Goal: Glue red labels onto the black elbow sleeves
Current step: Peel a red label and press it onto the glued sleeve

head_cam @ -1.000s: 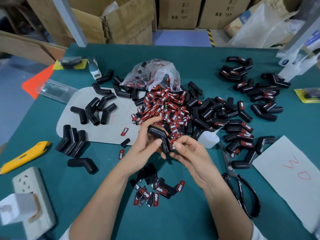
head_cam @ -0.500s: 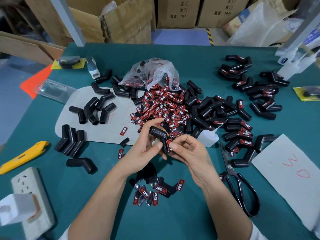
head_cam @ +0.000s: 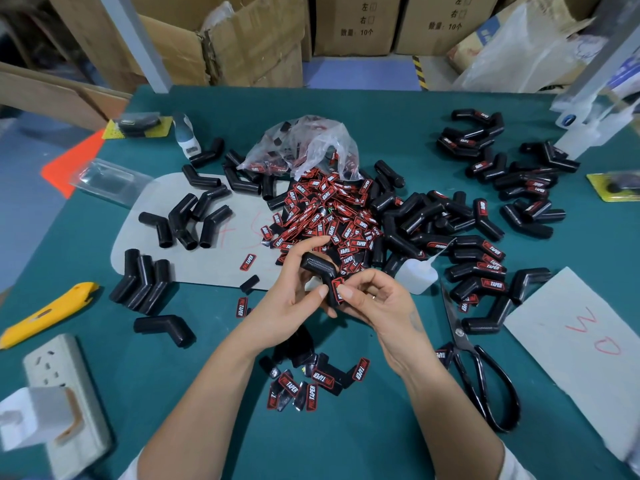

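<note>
Green table (head_cam: 363, 109), cardboard boxes (head_cam: 242, 39) behind; both hands grasp 1 elbow sleeve (head_cam: 317, 266), seemingly labelled.

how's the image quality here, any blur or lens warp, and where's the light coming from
Head view: strong wide-angle warp, so the green table edges bow and the grey post leans; the centre is sharp enough to read the red labels, while the power strip in the lower left corner smears; light is soft and overhead, with a faint shadow under the left hand and sheen on the plastic bag.
</note>
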`<state>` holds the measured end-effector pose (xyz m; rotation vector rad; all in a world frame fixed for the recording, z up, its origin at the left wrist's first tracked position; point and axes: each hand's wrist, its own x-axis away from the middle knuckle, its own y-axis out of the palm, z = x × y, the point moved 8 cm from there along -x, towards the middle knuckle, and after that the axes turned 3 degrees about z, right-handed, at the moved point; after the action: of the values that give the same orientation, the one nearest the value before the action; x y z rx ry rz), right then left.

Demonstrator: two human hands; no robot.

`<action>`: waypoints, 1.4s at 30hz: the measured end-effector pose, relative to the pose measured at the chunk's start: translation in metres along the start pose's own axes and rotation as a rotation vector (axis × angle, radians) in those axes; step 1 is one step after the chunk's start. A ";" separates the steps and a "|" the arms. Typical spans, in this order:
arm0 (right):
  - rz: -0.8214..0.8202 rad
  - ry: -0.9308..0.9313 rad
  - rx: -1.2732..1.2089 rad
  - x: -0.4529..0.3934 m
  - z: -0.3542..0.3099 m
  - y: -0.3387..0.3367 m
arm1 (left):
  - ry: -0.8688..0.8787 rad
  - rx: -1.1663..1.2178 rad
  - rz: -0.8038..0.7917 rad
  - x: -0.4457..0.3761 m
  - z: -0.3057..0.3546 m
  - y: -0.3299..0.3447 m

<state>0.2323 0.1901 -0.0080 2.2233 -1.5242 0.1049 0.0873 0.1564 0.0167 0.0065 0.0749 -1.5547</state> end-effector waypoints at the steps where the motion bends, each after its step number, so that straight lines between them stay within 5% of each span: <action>1: 0.003 -0.003 0.008 0.000 0.000 0.000 | 0.000 -0.002 0.000 0.000 0.000 0.000; 42: 0.007 -0.035 0.026 0.002 -0.002 0.000 | -0.012 -0.003 0.015 0.000 0.003 0.003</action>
<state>0.2336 0.1896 -0.0055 2.2511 -1.5581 0.0898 0.0904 0.1563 0.0198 -0.0049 0.0681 -1.5398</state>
